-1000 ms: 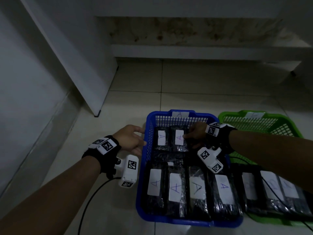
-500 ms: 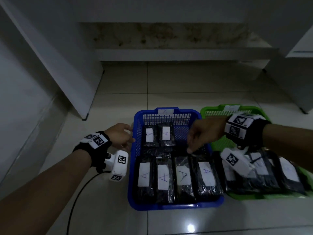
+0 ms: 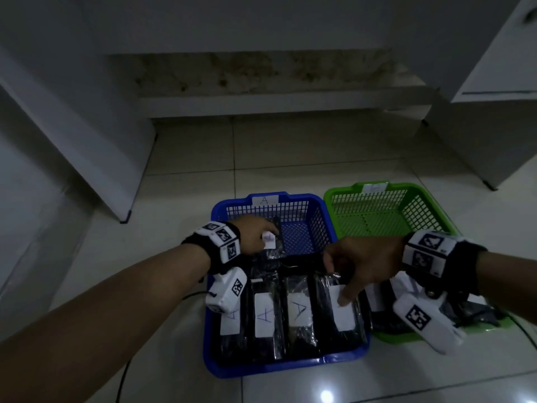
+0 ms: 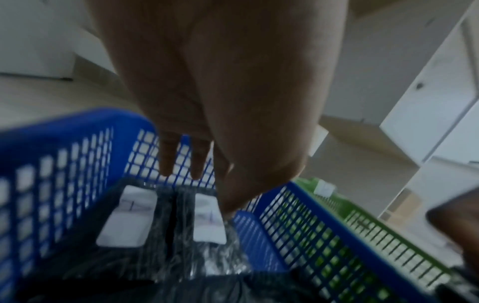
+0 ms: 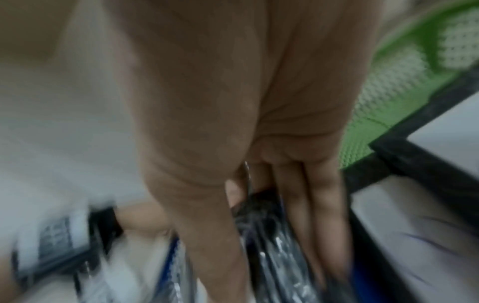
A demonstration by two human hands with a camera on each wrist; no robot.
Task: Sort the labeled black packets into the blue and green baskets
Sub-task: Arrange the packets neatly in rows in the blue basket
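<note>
A blue basket (image 3: 286,366) tagged A holds several black packets (image 3: 299,315) with white A labels. My left hand (image 3: 255,234) reaches into its far left corner, where straight fingers (image 4: 228,194) touch the top of a far packet (image 4: 210,225) lying beside another (image 4: 124,225). My right hand (image 3: 363,266) is over the near right packet (image 3: 345,324). In the blurred right wrist view, thumb and fingers (image 5: 298,205) pinch that packet's crinkled top (image 5: 267,256). The green basket (image 3: 348,190) stands to the right with packets (image 3: 386,324) at its near end.
Both baskets sit side by side on a pale tiled floor (image 3: 290,146). White cabinet panels stand at the left (image 3: 87,126) and at the far right (image 3: 494,126). The green basket's far half (image 3: 377,225) is bare mesh. A black cable (image 3: 125,373) trails from my left wrist.
My left hand moved from outside the blue basket's left rim onto the far packets. My right hand left the far packets and came back to the near right packet.
</note>
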